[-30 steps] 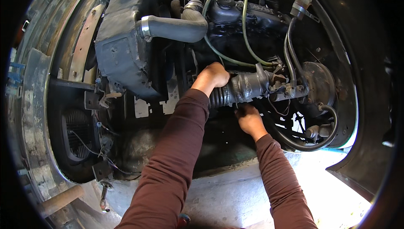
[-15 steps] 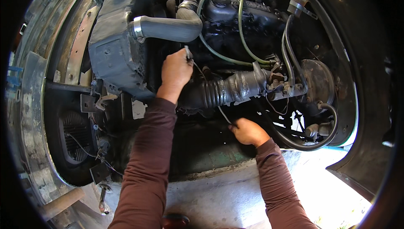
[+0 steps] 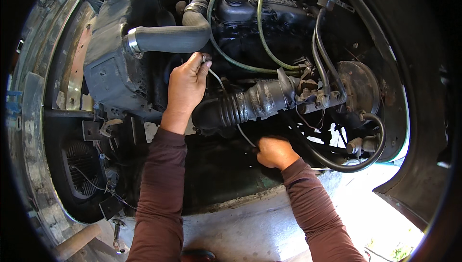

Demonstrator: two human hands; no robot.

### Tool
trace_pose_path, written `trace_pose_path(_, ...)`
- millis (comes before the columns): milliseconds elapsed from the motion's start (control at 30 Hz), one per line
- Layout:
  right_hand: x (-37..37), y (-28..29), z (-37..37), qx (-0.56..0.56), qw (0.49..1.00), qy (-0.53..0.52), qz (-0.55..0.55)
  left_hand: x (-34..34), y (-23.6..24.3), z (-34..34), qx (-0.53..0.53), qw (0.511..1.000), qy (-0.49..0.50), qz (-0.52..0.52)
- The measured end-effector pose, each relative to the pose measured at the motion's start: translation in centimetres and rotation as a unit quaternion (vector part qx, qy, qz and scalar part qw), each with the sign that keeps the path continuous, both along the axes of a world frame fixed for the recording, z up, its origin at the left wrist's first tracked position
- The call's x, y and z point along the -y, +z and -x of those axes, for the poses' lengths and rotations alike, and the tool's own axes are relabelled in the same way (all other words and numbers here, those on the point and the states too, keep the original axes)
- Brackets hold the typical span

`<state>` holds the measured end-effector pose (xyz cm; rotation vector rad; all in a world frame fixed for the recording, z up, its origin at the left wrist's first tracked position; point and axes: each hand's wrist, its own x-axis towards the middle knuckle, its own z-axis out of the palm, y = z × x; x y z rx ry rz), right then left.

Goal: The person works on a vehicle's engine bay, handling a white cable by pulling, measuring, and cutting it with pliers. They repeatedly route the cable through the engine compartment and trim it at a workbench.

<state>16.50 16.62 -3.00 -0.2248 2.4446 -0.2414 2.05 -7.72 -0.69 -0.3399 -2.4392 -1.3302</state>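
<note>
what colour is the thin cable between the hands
The thin cable looks light grey; the head view shows it best.

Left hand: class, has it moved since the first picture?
Yes: the left hand has moved leftward in the view, judged against the ribbed black hose.

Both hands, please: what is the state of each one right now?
Left hand: closed, pinching the thin wire.
Right hand: closed, holding the thin wire lower down.

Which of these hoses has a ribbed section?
The thick black hose between the left hand and right hand; the grey elbow hose, greenish hoses and slimmer black hoses look smooth.
</note>
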Motion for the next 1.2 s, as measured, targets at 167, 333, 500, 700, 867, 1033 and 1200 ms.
trace_pose_path(167,-0.1,0.9,0.7,0.059,0.995,-0.022,0.075,-0.3,-1.8,0.5,-0.008,0.994,0.068,-0.09)
trace_pose_path(333,-0.9,0.7,-0.4,-0.015,0.998,-0.044,0.049,0.7,0.6,1.2,0.254,0.939,-0.003,-0.23)
trace_pose_path(500,-0.8,-0.3,-1.0,-0.169,0.984,-0.027,0.055,-0.5,-1.4,1.3,0.039,0.998,0.033,-0.035)
trace_pose_path(700,0.7,-0.1,-0.9,-0.119,0.993,-0.008,0.011,-3.2,-2.9,0.7,0.084,0.996,0.021,0.002)
trace_pose_path(867,0.3,0.3,-0.5,-0.036,0.998,-0.002,0.058,-4.4,-2.6,1.4,0.082,0.994,-0.051,0.05)
trace_pose_path(1033,-0.5,0.2,-0.4,-0.062,0.998,-0.019,0.019,-4.6,-1.8,2.5,0.176,0.982,-0.055,0.035)
trace_pose_path(1200,-0.4,0.4,-0.1,-0.019,0.998,-0.003,0.054,-4.8,-3.8,2.6,0.203,0.977,-0.059,-0.015)
